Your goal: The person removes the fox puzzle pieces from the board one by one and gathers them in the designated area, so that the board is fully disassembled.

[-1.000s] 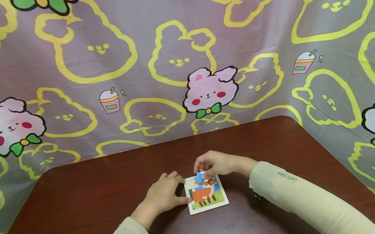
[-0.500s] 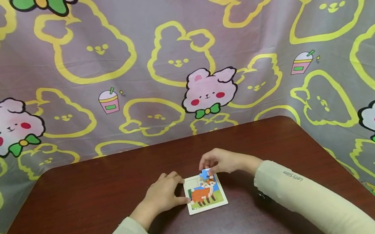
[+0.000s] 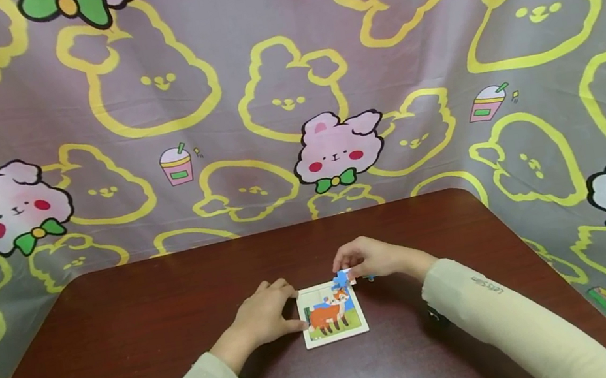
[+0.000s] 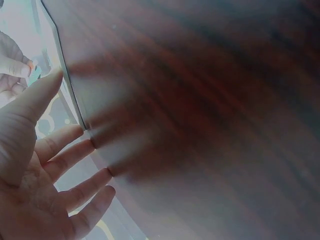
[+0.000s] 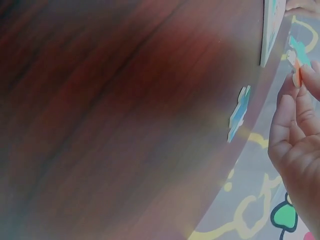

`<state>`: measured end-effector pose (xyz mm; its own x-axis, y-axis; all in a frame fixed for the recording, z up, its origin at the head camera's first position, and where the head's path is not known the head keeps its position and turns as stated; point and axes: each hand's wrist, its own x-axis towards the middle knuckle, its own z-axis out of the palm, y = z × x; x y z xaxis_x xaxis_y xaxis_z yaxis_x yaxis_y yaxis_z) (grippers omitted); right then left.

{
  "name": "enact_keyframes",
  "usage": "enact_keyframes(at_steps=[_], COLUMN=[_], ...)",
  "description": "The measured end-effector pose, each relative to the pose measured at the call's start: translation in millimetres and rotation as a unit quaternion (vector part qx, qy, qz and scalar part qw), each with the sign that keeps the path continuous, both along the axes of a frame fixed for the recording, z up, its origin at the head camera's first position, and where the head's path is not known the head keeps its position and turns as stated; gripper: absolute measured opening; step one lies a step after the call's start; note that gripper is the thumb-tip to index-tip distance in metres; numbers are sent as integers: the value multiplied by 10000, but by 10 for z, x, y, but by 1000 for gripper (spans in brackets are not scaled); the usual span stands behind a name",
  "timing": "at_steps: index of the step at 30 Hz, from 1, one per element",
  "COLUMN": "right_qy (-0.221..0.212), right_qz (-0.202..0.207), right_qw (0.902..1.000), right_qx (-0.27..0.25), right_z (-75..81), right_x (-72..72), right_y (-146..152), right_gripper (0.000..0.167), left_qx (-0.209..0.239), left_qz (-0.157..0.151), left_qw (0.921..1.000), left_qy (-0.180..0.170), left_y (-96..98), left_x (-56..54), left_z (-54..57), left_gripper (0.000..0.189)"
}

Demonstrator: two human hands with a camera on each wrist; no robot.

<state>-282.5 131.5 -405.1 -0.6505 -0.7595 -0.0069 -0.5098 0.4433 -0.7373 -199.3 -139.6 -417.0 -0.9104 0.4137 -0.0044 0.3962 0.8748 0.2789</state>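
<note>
A wooden puzzle tray (image 3: 307, 340) with a fox picture lies on the table; bare pale backing shows along its upper left part. My left hand (image 3: 263, 314) rests against the tray's left edge. In the left wrist view the left hand's fingers (image 4: 70, 155) are fairly straight, with the thumb and index finger touching that edge. My right hand (image 3: 373, 258) pinches a blue puzzle piece (image 3: 343, 278) over the tray's upper right corner. The right wrist view shows this piece (image 5: 297, 60) tilted between thumb and fingers, with blue-green and orange on it.
A second blue puzzle piece (image 5: 239, 114) lies on the table to the right of the tray, partly hidden by the right hand in the head view. The brown table (image 3: 178, 301) meets a patterned cloth curtain (image 3: 245, 125) at its far edge.
My right hand has drawn the pinched puzzle piece to the right, from the tray's top middle to its upper right corner, turning it somewhat. The left hand and tray stay put.
</note>
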Motion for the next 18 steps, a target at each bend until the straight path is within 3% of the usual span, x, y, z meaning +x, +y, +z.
enact_keyframes(at_steps=[11, 18], right_qy=[116, 42], right_qz=[-33, -367], right_qw=[9997, 9991], right_qx=[-200, -201], right_z=[-23, 34], right_x=[-16, -18], right_y=[252, 403], right_gripper=[19, 21], left_qx=[-15, -3], left_qz=[38, 47], left_qw=[10000, 10000], left_qy=[9, -5], left_y=[4, 8], left_x=[5, 10], left_z=[-12, -4], left_gripper=[57, 57])
